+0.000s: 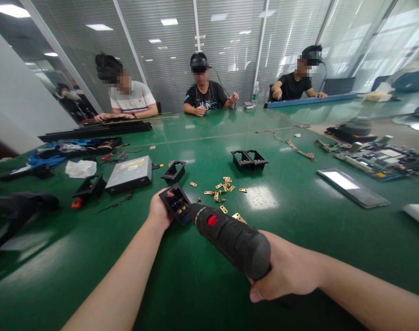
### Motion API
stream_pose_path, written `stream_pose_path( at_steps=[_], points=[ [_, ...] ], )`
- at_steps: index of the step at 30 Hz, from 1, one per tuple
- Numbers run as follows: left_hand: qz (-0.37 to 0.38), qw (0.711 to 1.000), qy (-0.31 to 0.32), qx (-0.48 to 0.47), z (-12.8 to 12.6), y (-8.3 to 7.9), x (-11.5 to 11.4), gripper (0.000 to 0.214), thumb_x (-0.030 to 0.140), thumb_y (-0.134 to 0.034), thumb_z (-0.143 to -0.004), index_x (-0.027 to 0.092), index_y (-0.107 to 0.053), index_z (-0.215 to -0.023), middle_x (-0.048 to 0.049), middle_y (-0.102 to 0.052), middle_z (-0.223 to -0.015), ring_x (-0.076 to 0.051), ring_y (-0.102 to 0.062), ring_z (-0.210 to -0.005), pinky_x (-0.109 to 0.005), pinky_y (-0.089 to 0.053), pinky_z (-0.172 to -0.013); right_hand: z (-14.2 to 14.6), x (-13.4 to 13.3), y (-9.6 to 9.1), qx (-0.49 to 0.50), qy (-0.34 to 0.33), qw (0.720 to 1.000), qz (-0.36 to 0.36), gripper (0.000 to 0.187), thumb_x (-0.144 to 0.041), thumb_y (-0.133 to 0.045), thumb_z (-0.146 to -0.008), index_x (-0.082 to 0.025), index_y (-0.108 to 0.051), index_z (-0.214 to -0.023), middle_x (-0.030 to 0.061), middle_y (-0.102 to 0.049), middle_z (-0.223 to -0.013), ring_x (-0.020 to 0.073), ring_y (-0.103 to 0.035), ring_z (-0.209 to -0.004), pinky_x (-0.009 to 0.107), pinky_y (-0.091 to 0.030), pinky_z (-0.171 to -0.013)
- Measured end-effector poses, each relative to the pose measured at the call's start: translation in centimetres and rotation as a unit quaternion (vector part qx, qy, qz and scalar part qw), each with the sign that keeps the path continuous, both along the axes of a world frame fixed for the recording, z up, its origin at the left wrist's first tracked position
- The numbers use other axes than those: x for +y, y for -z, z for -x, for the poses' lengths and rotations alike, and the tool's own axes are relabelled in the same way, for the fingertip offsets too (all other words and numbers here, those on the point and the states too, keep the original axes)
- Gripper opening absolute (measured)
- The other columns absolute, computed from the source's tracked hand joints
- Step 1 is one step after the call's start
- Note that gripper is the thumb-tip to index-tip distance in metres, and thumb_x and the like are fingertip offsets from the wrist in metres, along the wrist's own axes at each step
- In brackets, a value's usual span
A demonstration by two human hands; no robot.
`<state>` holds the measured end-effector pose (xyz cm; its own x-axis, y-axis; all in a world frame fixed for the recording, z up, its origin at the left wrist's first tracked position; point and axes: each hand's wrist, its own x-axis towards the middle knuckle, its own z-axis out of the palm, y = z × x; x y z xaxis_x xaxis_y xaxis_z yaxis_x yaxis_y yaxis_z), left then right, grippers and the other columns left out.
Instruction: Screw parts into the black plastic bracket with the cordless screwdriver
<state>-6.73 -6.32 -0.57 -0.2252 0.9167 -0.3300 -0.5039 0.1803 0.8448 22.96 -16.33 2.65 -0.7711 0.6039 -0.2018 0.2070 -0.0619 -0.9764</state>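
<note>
My left hand (160,210) is closed on a black plastic housing (176,204), tilted so that its open side with brass-coloured parts inside faces me. In my right hand (281,266) is a black cordless drill (226,236) with a red switch. The drill's nose points at the housing; whether its tip touches anything inside I cannot tell. Just beyond the drill lie several small brass plates (227,186) and screws, scattered on the green table (192,285). Another black housing (174,172) stands behind my left hand, and a joined pair of black frames (249,159) lies farther back.
To the left are an optical disc drive (129,174), a white tissue (81,168) and another black housing (89,186). A phone-like device (352,187), circuit boards (378,156) and a cord (295,148) lie at right. Three people sit across the table.
</note>
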Motion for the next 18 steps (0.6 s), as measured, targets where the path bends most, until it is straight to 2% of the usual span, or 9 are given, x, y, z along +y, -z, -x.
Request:
stream_pose_path(
  at_steps=[8, 15, 18],
  points=[
    [0.001, 1.000, -0.004, -0.006, 0.07, 0.12, 0.08, 0.026, 0.019, -0.051, -0.059, 0.018, -0.059, -0.083, -0.0060, -0.061, -0.065, -0.027, -0.062, -0.058, -0.041, -0.053, -0.058, -0.04, 0.07, 0.07, 0.010, -0.005, 1.000, -0.005, 0.033, -0.006, -0.082, -0.058, -0.017, -0.060, -0.080, -0.0040, -0.067, -0.072, 0.0124, -0.059, -0.060, 0.023, -0.044, -0.057],
    [-0.004, 1.000, -0.002, 0.001, -0.06, -0.16, -0.09, 0.021, 0.018, -0.051, -0.059, 0.018, -0.057, -0.079, -0.0047, -0.060, -0.064, -0.025, -0.062, -0.057, -0.039, -0.053, -0.056, -0.04, -0.01, 0.43, 0.000, -0.005, 1.000, -0.001, 0.029, -0.005, -0.081, -0.058, -0.016, -0.059, -0.074, -0.0046, -0.065, -0.068, 0.0114, -0.057, -0.057, 0.022, -0.042, -0.054],
    [-0.008, 1.000, -0.007, 0.000, -0.10, -0.17, -0.07, 0.020, 0.017, -0.051, -0.059, 0.018, -0.057, -0.077, -0.0046, -0.060, -0.065, -0.025, -0.061, -0.056, -0.039, -0.052, -0.056, 0.00, -0.04, 0.23, 0.008, 0.000, 1.000, 0.000, 0.032, -0.006, -0.082, -0.058, -0.017, -0.059, -0.078, -0.0049, -0.065, -0.069, 0.0117, -0.057, -0.058, 0.022, -0.042, -0.055]
  ],
)
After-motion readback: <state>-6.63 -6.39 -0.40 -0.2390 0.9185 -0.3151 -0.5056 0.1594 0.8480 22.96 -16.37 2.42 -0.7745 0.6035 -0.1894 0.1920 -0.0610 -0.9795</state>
